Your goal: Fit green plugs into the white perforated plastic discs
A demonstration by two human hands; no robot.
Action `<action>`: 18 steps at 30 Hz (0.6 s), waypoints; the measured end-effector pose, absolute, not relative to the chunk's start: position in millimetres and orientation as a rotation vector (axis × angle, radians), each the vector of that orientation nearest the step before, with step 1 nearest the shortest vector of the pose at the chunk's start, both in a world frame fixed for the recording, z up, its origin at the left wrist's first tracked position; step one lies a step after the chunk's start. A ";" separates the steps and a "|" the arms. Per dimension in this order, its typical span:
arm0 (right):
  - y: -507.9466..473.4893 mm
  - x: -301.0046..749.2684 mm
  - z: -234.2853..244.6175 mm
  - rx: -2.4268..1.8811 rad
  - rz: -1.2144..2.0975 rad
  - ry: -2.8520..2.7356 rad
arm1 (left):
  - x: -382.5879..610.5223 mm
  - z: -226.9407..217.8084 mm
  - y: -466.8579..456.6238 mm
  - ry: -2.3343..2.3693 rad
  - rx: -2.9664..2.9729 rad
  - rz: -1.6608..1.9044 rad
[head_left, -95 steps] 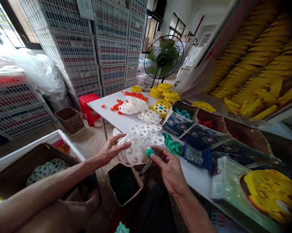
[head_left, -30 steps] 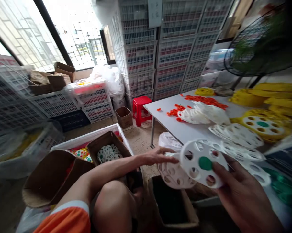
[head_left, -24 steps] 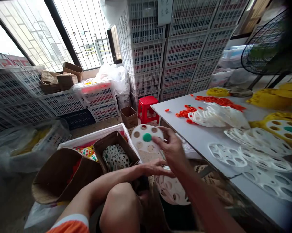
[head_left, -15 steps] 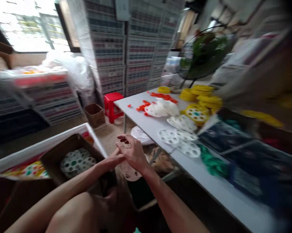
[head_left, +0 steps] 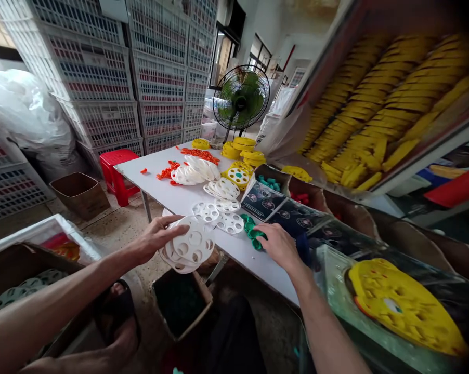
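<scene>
My left hand [head_left: 162, 236] grips a fanned stack of white plastic discs [head_left: 195, 241] with round holes, held out past the table's near edge. The thumb lies over the front disc. At the table's edge, my right hand [head_left: 279, 244] has its fingers curled onto small green plastic pieces [head_left: 253, 234]; its fingertips are partly hidden. Between the hands, loose white discs [head_left: 230, 223] lie on the white table [head_left: 168, 195]. Farther back are a heap of white discs [head_left: 197, 170], orange pieces [head_left: 166, 171] and yellow round parts [head_left: 244, 150].
Dark divided bins [head_left: 265, 202] line the table's right side, beside a yellow part [head_left: 402, 306] on a clear-wrapped block. Below the table stands an open box [head_left: 199, 291]. A red stool [head_left: 119, 174], a brown carton [head_left: 80, 192], stacked crates [head_left: 160, 78] and a fan [head_left: 240, 98] stand beyond.
The view has turned right. My hands, close together before, are now apart: the left holds the white discs up, and the right has moved to the green pieces on the table.
</scene>
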State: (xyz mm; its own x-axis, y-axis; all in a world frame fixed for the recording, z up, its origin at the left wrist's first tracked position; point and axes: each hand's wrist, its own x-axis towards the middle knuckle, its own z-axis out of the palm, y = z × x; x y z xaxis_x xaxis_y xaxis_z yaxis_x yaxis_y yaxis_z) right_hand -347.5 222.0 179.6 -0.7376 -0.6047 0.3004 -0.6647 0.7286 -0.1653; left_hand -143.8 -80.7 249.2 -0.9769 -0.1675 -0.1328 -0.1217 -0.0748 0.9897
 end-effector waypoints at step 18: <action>219.9 -362.1 159.2 1.064 0.352 -2.529 | -142.6 228.6 -79.0 -1.976 0.391 -2.407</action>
